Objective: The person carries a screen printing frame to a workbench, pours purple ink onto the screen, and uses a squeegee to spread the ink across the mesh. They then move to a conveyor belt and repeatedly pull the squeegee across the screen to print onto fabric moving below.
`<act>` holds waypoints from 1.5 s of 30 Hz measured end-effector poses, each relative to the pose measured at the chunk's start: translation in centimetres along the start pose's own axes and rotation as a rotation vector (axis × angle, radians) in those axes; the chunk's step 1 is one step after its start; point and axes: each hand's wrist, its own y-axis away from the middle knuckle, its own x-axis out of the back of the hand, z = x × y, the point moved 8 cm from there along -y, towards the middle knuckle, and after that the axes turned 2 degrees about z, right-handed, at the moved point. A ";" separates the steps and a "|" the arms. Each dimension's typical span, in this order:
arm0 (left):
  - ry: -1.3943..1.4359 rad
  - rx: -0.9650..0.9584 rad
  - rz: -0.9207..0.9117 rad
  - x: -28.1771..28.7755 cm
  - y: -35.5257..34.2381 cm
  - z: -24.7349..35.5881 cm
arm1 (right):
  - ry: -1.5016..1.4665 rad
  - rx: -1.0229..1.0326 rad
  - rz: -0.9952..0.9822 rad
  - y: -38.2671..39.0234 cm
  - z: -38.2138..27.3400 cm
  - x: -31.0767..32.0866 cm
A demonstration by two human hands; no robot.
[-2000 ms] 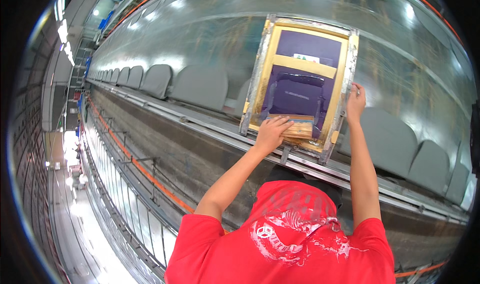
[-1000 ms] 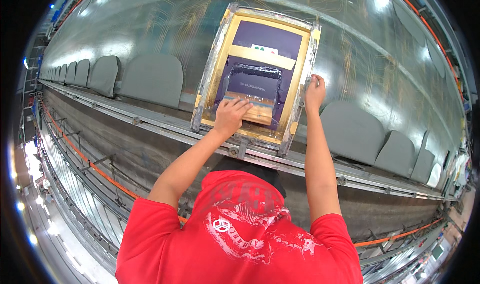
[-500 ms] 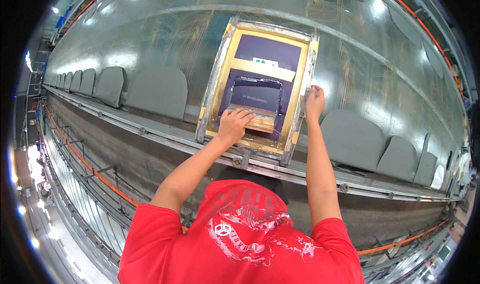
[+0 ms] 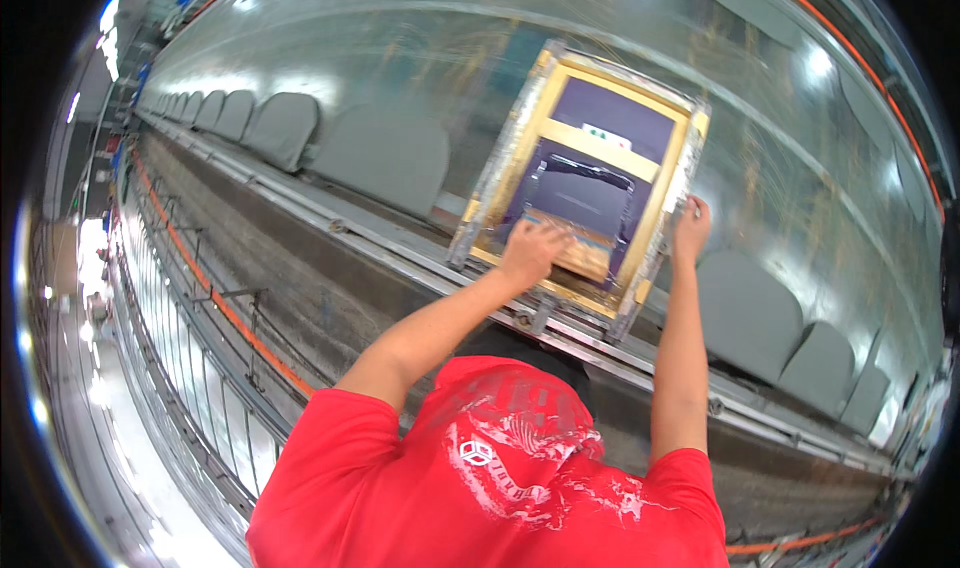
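Observation:
A screen frame with yellow edging and a purple mesh lies on the long table, a pale taped band across the mesh. My left hand is closed on a wood-handled squeegee resting near the frame's lower end, in a dark, wet-looking patch. My right hand is at the frame's right rail, fingers curled on its edge; exactly what they pinch there is too small to make out.
Grey flat rounded pieces lie in a row along the long glossy table, both sides of the frame. A metal rail runs along the near edge. Orange tubing and railings run below at the left.
The squeegee in my left hand has shifted slightly up the mesh since the earliest frame. My right hand stays at the frame's edge. The view has swung about, shifting everything in the picture.

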 end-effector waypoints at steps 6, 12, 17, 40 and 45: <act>0.111 -0.014 0.057 -0.3 2.7 -0.1 | 0.002 0.065 0.036 -2.7 -0.2 1.6; 0.150 0.140 -0.040 -0.8 3.9 0.8 | 0.055 0.168 0.010 -1.1 -0.6 1.9; 0.149 0.173 -0.106 -0.7 3.1 -0.1 | 0.010 0.041 -0.045 0.2 -0.8 1.2; 0.009 -0.001 0.016 4.1 -2.1 -2.1 | 0.620 0.687 -0.008 -0.4 1.5 0.6; 0.239 0.194 -0.222 5.6 -13.1 -7.6 | 0.163 -0.086 0.006 1.2 -6.9 0.4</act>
